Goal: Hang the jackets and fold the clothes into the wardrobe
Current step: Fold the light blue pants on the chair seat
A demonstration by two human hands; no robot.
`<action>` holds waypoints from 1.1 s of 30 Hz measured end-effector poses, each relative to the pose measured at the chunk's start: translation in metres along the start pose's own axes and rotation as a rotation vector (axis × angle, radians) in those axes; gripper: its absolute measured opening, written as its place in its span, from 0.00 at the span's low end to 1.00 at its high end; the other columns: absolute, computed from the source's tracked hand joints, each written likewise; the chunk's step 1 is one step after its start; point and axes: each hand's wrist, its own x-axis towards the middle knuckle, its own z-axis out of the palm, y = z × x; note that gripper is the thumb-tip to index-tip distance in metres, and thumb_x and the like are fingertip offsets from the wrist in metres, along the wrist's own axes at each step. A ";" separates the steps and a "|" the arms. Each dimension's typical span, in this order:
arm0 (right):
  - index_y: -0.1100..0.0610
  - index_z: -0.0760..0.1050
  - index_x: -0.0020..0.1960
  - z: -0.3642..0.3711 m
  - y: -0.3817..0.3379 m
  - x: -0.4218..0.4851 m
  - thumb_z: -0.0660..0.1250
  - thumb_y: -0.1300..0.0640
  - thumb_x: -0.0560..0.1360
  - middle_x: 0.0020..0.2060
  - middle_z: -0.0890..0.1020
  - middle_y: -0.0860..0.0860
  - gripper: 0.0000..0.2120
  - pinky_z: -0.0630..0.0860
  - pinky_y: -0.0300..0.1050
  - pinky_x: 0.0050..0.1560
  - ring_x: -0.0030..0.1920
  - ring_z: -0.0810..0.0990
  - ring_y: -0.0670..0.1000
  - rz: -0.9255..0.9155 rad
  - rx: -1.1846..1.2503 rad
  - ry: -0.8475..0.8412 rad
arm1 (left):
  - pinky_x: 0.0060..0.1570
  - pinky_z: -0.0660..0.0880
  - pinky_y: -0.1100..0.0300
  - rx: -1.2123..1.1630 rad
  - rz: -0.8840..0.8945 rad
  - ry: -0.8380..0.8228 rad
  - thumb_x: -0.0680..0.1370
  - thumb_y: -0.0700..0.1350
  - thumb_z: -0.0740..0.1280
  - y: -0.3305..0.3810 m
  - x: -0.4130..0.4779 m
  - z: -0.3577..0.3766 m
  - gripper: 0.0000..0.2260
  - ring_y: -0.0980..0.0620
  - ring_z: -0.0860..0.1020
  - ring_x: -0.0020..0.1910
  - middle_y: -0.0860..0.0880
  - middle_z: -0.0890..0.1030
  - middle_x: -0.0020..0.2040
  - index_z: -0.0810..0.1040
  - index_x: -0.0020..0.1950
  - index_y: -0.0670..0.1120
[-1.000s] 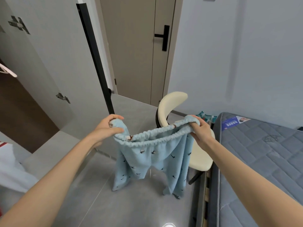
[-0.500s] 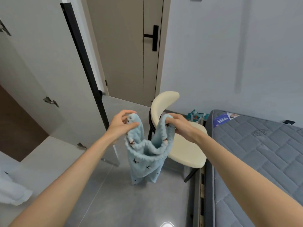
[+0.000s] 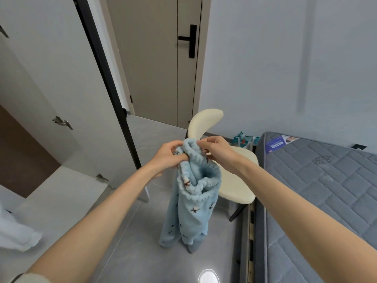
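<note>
Left hand (image 3: 168,155) and right hand (image 3: 216,150) both grasp blue pants (image 3: 193,193) at the bunched waistband; legs hang above floor (image 3: 132,242).

- No word or number here is clear enough for me to read.
- A blue label (image 3: 280,143) lies on the far corner of the grey quilted mattress (image 3: 318,190) to my right. It carries white characters in rows, too small and blurred to make out, with a red strip along its lower edge.
- The label's white end bears a small picture, with no legible words.
- A stitched emblem (image 3: 324,160) sits in the mattress quilting; I cannot read it.
- The teal bag (image 3: 243,139) beside the mattress shows red and white marks; I cannot tell whether they are letters.
- The pale blue trousers (image 3: 193,211), gripped by my left hand (image 3: 169,155) and right hand (image 3: 216,149), carry small dark motifs, not letters.
</note>
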 end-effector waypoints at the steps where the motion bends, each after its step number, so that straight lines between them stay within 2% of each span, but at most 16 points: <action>1: 0.64 0.80 0.49 0.001 -0.001 -0.002 0.64 0.56 0.79 0.41 0.83 0.55 0.11 0.78 0.38 0.41 0.41 0.81 0.48 0.002 0.008 -0.019 | 0.47 0.80 0.54 -0.002 -0.013 0.001 0.73 0.35 0.70 -0.001 0.000 -0.001 0.14 0.53 0.79 0.47 0.49 0.82 0.47 0.79 0.52 0.53; 3: 0.60 0.80 0.51 0.003 -0.002 -0.006 0.64 0.57 0.79 0.44 0.84 0.53 0.09 0.77 0.36 0.41 0.43 0.82 0.47 0.007 0.007 -0.040 | 0.49 0.80 0.51 -0.011 -0.044 0.006 0.73 0.36 0.69 -0.003 0.001 -0.002 0.12 0.52 0.80 0.47 0.45 0.82 0.49 0.80 0.53 0.50; 5: 0.56 0.75 0.59 0.004 0.001 -0.012 0.64 0.58 0.78 0.52 0.82 0.51 0.10 0.77 0.40 0.48 0.50 0.81 0.49 -0.016 -0.085 0.030 | 0.50 0.80 0.51 -0.046 -0.088 0.036 0.73 0.36 0.68 -0.006 0.001 -0.004 0.11 0.51 0.80 0.46 0.44 0.81 0.49 0.79 0.52 0.49; 8: 0.51 0.69 0.59 0.002 0.011 -0.028 0.65 0.58 0.76 0.54 0.79 0.45 0.12 0.75 0.48 0.53 0.52 0.77 0.51 -0.326 -0.442 0.154 | 0.48 0.80 0.54 -0.108 -0.162 0.078 0.74 0.35 0.66 -0.012 0.001 -0.011 0.11 0.51 0.79 0.44 0.45 0.80 0.46 0.79 0.52 0.49; 10: 0.47 0.71 0.57 0.005 0.018 -0.039 0.65 0.53 0.75 0.53 0.78 0.41 0.12 0.70 0.49 0.54 0.51 0.73 0.46 -0.450 -0.665 0.024 | 0.46 0.81 0.55 -0.148 -0.191 0.081 0.75 0.35 0.65 -0.015 0.000 -0.015 0.11 0.51 0.80 0.44 0.46 0.81 0.46 0.78 0.53 0.48; 12: 0.43 0.70 0.60 0.013 0.031 -0.043 0.65 0.42 0.72 0.53 0.76 0.39 0.18 0.64 0.50 0.55 0.51 0.66 0.43 -0.409 -0.940 -0.109 | 0.41 0.81 0.57 -0.203 -0.207 0.065 0.75 0.36 0.64 -0.015 -0.002 -0.016 0.10 0.52 0.80 0.44 0.47 0.81 0.45 0.78 0.51 0.48; 15: 0.43 0.66 0.63 0.021 0.054 -0.044 0.67 0.34 0.68 0.55 0.73 0.42 0.28 0.59 0.51 0.52 0.53 0.62 0.49 -0.271 -1.236 -0.139 | 0.37 0.79 0.59 -0.251 -0.197 0.042 0.75 0.36 0.64 -0.010 -0.005 -0.020 0.09 0.52 0.80 0.42 0.47 0.81 0.42 0.78 0.50 0.48; 17: 0.46 0.69 0.62 0.019 0.061 -0.045 0.67 0.35 0.69 0.56 0.72 0.43 0.26 0.59 0.51 0.51 0.55 0.66 0.53 -0.207 -1.356 -0.051 | 0.36 0.79 0.59 -0.270 -0.184 0.071 0.75 0.36 0.64 -0.007 -0.005 -0.025 0.08 0.53 0.81 0.40 0.47 0.82 0.41 0.78 0.50 0.46; 19: 0.50 0.73 0.58 0.013 0.058 -0.043 0.65 0.41 0.72 0.55 0.75 0.46 0.19 0.61 0.52 0.50 0.54 0.69 0.55 -0.282 -1.462 0.088 | 0.33 0.78 0.61 -0.270 -0.187 0.152 0.74 0.36 0.64 -0.003 -0.005 -0.031 0.06 0.54 0.80 0.35 0.47 0.80 0.36 0.77 0.48 0.44; 21: 0.53 0.75 0.48 0.005 0.047 -0.043 0.66 0.46 0.71 0.50 0.78 0.47 0.12 0.61 0.51 0.49 0.51 0.71 0.57 -0.431 -1.448 0.172 | 0.31 0.78 0.61 -0.227 -0.193 0.224 0.74 0.36 0.63 0.000 -0.004 -0.035 0.05 0.53 0.80 0.33 0.47 0.78 0.35 0.76 0.47 0.43; 23: 0.56 0.75 0.41 -0.004 0.037 -0.047 0.71 0.51 0.67 0.47 0.78 0.49 0.09 0.67 0.52 0.48 0.49 0.72 0.59 -0.554 -1.337 0.193 | 0.32 0.80 0.60 -0.179 -0.190 0.232 0.74 0.36 0.64 0.005 -0.002 -0.039 0.07 0.51 0.80 0.36 0.45 0.78 0.39 0.76 0.51 0.42; 26: 0.59 0.75 0.42 -0.020 0.026 -0.051 0.74 0.57 0.65 0.65 0.72 0.55 0.10 0.69 0.52 0.53 0.59 0.66 0.63 -0.595 -1.188 0.225 | 0.32 0.81 0.59 -0.144 -0.189 0.210 0.74 0.37 0.64 0.013 0.001 -0.047 0.09 0.50 0.81 0.35 0.43 0.78 0.40 0.77 0.53 0.41; 28: 0.60 0.75 0.46 -0.032 0.026 -0.054 0.72 0.61 0.67 0.68 0.68 0.57 0.09 0.68 0.50 0.57 0.63 0.64 0.60 -0.478 -1.047 0.238 | 0.30 0.80 0.60 -0.153 -0.196 0.217 0.74 0.35 0.65 0.013 0.002 -0.053 0.07 0.54 0.79 0.28 0.45 0.76 0.34 0.76 0.50 0.42; 30: 0.61 0.74 0.45 -0.035 0.028 -0.060 0.69 0.68 0.68 0.52 0.78 0.58 0.08 0.75 0.55 0.51 0.52 0.74 0.59 -0.370 -0.797 0.193 | 0.32 0.81 0.61 -0.161 -0.218 0.181 0.73 0.33 0.66 0.010 0.001 -0.052 0.09 0.54 0.79 0.26 0.45 0.76 0.32 0.76 0.51 0.43; 31: 0.59 0.72 0.42 -0.033 0.028 -0.064 0.67 0.70 0.67 0.42 0.79 0.57 0.09 0.76 0.56 0.44 0.44 0.76 0.58 -0.343 -0.709 0.178 | 0.33 0.81 0.60 -0.131 -0.218 0.139 0.73 0.33 0.66 0.007 0.001 -0.049 0.11 0.54 0.79 0.27 0.45 0.78 0.32 0.77 0.52 0.44; 33: 0.51 0.67 0.39 -0.025 0.028 -0.069 0.65 0.71 0.66 0.35 0.77 0.53 0.16 0.73 0.49 0.37 0.36 0.74 0.52 -0.334 -0.639 0.212 | 0.35 0.82 0.58 -0.026 -0.182 0.069 0.73 0.35 0.67 0.003 0.000 -0.040 0.12 0.54 0.77 0.27 0.46 0.77 0.31 0.77 0.54 0.46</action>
